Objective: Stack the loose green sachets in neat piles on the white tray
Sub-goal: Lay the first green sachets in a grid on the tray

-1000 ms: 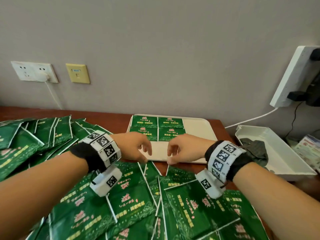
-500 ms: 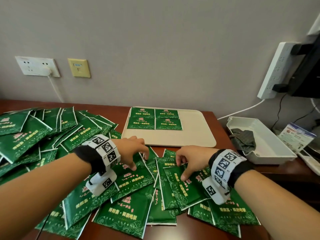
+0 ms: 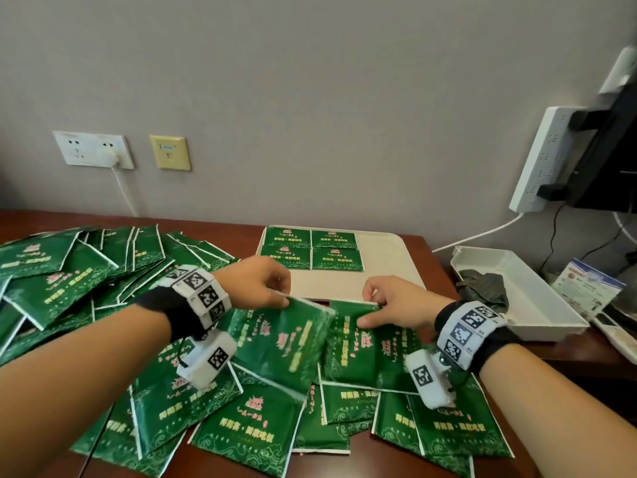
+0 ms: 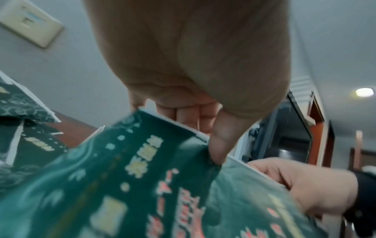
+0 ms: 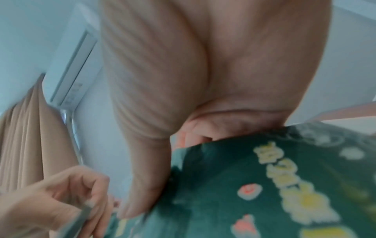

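Observation:
Each hand holds one green sachet lifted off the loose heap, just in front of the white tray. My left hand pinches the top edge of a green sachet between thumb and fingers; the left wrist view shows the thumb pressed on that sachet. My right hand pinches the top edge of a second sachet, seen close in the right wrist view. Several sachets lie in a square block on the tray's far left. Loose sachets cover the table left and front.
A white bin holding a dark cloth stands right of the tray. A white power strip and a dark screen hang on the wall at right, with a cable trailing down. Wall sockets sit at the back left.
Both hands dropped from the tray's front edge to the heap, took a sachet each, and have lifted them off the pile towards the tray.

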Tool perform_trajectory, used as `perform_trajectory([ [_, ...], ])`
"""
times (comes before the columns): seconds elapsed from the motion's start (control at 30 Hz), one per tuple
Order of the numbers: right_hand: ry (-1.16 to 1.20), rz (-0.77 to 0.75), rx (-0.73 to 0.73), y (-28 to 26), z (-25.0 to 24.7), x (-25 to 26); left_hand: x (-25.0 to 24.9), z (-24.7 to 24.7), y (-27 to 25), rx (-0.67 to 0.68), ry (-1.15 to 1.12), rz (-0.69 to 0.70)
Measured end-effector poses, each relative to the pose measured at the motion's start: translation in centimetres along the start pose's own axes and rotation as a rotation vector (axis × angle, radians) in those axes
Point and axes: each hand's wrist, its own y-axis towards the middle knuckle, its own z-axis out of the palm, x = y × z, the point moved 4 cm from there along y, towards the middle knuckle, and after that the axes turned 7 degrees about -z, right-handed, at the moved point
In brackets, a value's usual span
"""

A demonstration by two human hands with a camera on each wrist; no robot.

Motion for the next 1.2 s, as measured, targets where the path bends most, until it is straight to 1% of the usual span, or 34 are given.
perform_trajectory([
  [0.07,0.127,-0.034,-0.106,0.0,-0.7,0.5,0.4,-1.2,-0.4,-0.052,-0.242,-0.011],
  [0.13,0.318,-0.083,-0.206,0.0,-1.0,1.1,0.8,-1.8,-0.8,-0.089,-0.489,-0.009],
  [0.17,0.4,-0.093,-0.255,0.1,-1.0,1.3,0.7,-1.8,-1.0,-0.115,-0.573,-0.001],
  [0.23,0.544,-0.094,-0.317,0.0,-0.8,1.6,0.7,-1.5,-1.7,-0.145,-0.65,0.001],
  [0.27,0.633,-0.082,-0.311,-0.1,-0.5,1.7,0.9,-1.2,-2.0,-0.133,-0.674,-0.01],
  [0.33,0.773,-0.079,-0.251,-0.5,-0.1,1.6,1.7,-0.6,-2.5,-0.094,-0.637,-0.044],
  [0.37,0.811,-0.098,-0.215,-0.7,0.1,1.4,2.1,-0.3,-2.8,-0.088,-0.565,-0.059],
  [0.4,0.803,-0.106,-0.189,-0.9,0.4,1.2,2.5,-0.1,-3.0,-0.091,-0.472,-0.07],
  [0.43,0.708,-0.107,-0.184,-0.9,0.6,0.8,2.8,0.1,-3.1,-0.099,-0.372,-0.083],
  [0.47,0.551,-0.096,-0.198,-1.1,0.8,0.7,2.9,0.3,-3.3,-0.112,-0.278,-0.095],
  [0.57,-0.029,-0.069,-0.226,-1.0,1.3,0.4,2.8,0.5,-3.7,-0.164,-0.036,-0.122],
  [0.6,-0.145,-0.073,-0.246,-1.0,1.3,0.5,2.8,0.5,-3.8,-0.173,0.015,-0.129],
  [0.63,-0.194,-0.078,-0.276,-1.0,1.1,0.5,2.9,0.4,-3.8,-0.187,0.052,-0.134],
  [0.7,-0.186,-0.072,-0.309,-0.9,1.1,0.4,3.3,0.2,-3.8,-0.227,0.088,-0.151],
  [0.73,-0.18,-0.05,-0.283,-0.8,1.3,0.3,3.5,0.1,-3.7,-0.243,0.084,-0.155],
  [0.8,-0.2,0.024,-0.15,-0.4,2.1,-0.2,3.6,0.0,-3.7,-0.253,0.059,-0.129],
  [0.83,-0.217,0.064,-0.083,-0.2,2.6,-0.5,3.6,-0.1,-3.7,-0.249,0.015,-0.107],
  [0.87,-0.229,0.093,-0.05,-0.1,2.9,-0.7,3.6,-0.3,-3.7,-0.235,-0.063,-0.095],
  [0.93,-0.196,0.125,-0.079,0.2,3.2,-0.9,3.7,-0.3,-3.8,-0.175,-0.267,-0.098],
  [1.0,-0.143,0.135,-0.129,0.5,3.5,-0.9,3.8,-0.2,-3.8,-0.151,-0.374,-0.095],
  [1.1,0.006,0.139,-0.218,1.1,4.1,-1.3,4.6,0.7,-3.6,-0.176,-0.389,-0.098],
  [1.2,0.188,0.087,-0.349,1.2,4.0,-1.7,5.8,1.5,-3.4,-0.233,-0.379,-0.111],
])
